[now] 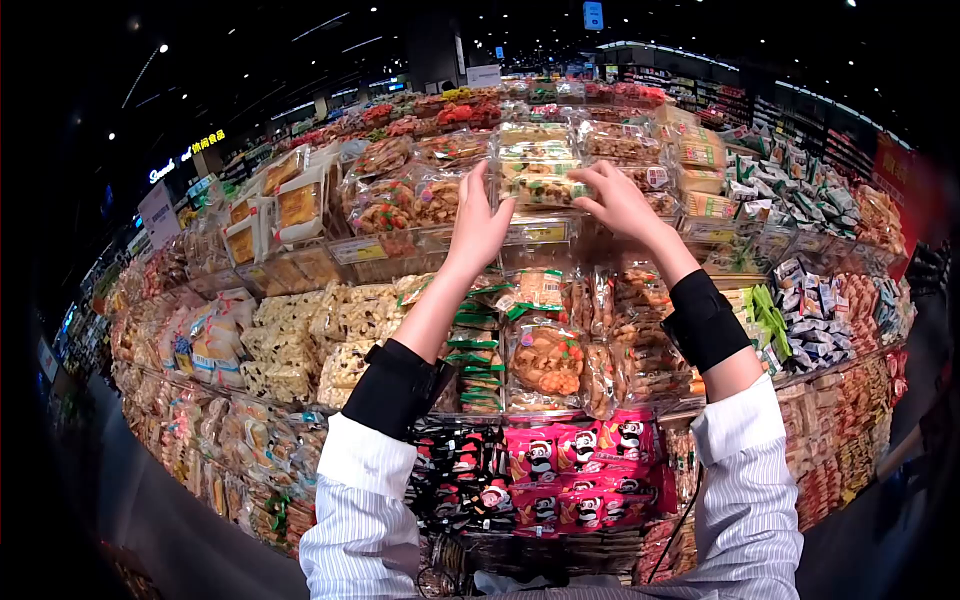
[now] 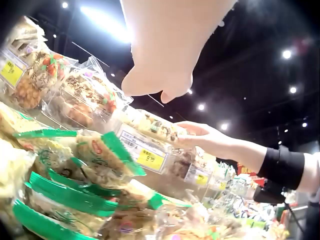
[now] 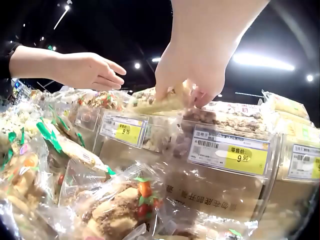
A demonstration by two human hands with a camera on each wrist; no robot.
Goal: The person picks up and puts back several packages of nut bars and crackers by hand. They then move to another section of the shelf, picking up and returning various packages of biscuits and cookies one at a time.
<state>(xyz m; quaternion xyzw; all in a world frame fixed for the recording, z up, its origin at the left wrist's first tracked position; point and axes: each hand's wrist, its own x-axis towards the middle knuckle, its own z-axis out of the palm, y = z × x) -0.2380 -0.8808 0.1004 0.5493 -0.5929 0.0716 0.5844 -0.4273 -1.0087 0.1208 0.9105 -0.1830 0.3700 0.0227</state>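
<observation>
At the top tier of a snack display, my right hand (image 1: 622,205) pinches the right end of a clear pack of nut-topped snack bars (image 1: 542,190). In the right wrist view, the fingers of the right hand (image 3: 192,75) bend down onto that pack (image 3: 157,102), just above a price label (image 3: 122,130). My left hand (image 1: 480,225) is held at the pack's left side, its fingers extended. The right wrist view shows this left hand (image 3: 90,72) with straight fingers and nothing in them. More such packs (image 1: 535,150) lie behind.
Clear-fronted bins with price tags (image 1: 537,232) edge the top tier. Below lie green-edged packets (image 1: 475,355), bagged pastries (image 1: 545,360) and pink panda packets (image 1: 580,470). Bread packs (image 1: 298,205) stand at left, and small white-and-green packets (image 1: 795,190) are heaped at right.
</observation>
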